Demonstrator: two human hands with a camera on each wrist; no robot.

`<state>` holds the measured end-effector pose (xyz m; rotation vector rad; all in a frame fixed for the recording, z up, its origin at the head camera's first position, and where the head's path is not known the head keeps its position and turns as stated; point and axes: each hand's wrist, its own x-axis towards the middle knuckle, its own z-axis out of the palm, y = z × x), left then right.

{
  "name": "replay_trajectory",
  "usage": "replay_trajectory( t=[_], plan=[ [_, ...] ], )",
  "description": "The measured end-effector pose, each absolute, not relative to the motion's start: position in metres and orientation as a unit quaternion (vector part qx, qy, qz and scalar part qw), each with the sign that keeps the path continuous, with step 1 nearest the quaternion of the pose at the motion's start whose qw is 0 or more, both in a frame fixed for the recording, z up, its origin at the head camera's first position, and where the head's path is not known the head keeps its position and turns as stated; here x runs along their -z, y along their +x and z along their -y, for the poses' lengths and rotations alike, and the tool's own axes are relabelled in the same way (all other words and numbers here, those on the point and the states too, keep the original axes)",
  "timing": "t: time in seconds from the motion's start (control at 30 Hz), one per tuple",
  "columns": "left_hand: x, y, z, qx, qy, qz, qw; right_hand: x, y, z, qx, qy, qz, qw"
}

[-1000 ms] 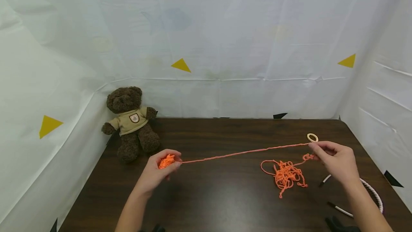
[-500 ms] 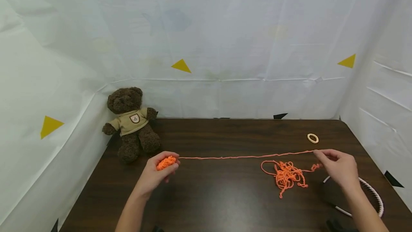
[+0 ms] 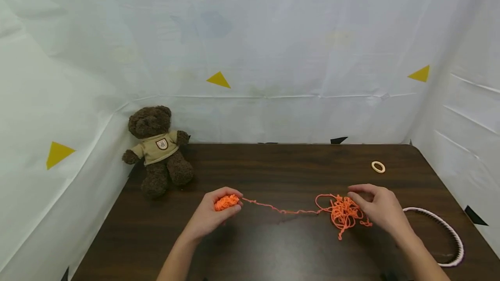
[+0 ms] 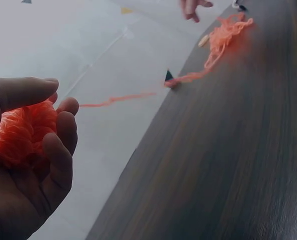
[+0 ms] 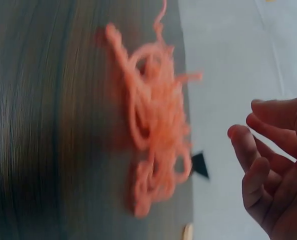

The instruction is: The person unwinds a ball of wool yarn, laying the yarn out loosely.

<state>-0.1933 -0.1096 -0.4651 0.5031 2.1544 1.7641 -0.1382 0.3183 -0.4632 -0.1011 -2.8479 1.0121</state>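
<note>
My left hand (image 3: 208, 217) grips a small wound ball of orange yarn (image 3: 226, 202), fingers curled round it in the left wrist view. From the ball a slack yarn strand (image 3: 283, 211) sags rightward to a loose orange yarn tangle (image 3: 344, 212) on the table. My right hand (image 3: 380, 209) hovers at the tangle's right side, thumb and fingers apart. In the right wrist view nothing shows between the right hand's fingers (image 5: 243, 145), and the tangle (image 5: 161, 110) lies apart from them.
A brown teddy bear (image 3: 156, 151) in a tan shirt leans at the back left of the dark wooden table (image 3: 265, 250). A pale ring (image 3: 378, 167) lies at the back right. Beyond the right forearm curves a white braided cord (image 3: 449, 229). White sheeting (image 3: 265, 55) surrounds the table.
The taut strand went slack as my right hand let it go and moved left to the tangle. My left hand moved right with the ball still held.
</note>
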Motion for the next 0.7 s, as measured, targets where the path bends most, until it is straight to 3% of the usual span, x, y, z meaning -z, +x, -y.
replay_trajectory(
  t=[0.23, 0.37, 0.7],
  plan=[
    [0.435, -0.181, 0.090, -0.615, 0.207, -0.740, 0.177, 0.461, -0.134, -0.254, -0.378, 0.094, 0.914, 0.114],
    [0.443, -0.182, 0.083, -0.620, 0.231, -0.727, 0.183, 0.462, -0.131, -0.215, -0.411, 0.174, 0.887, 0.118],
    [0.462, -0.183, 0.066, -0.616, 0.284, -0.706, 0.204, 0.463, -0.133, -0.163, -0.447, 0.198, 0.872, 0.018]
  ],
)
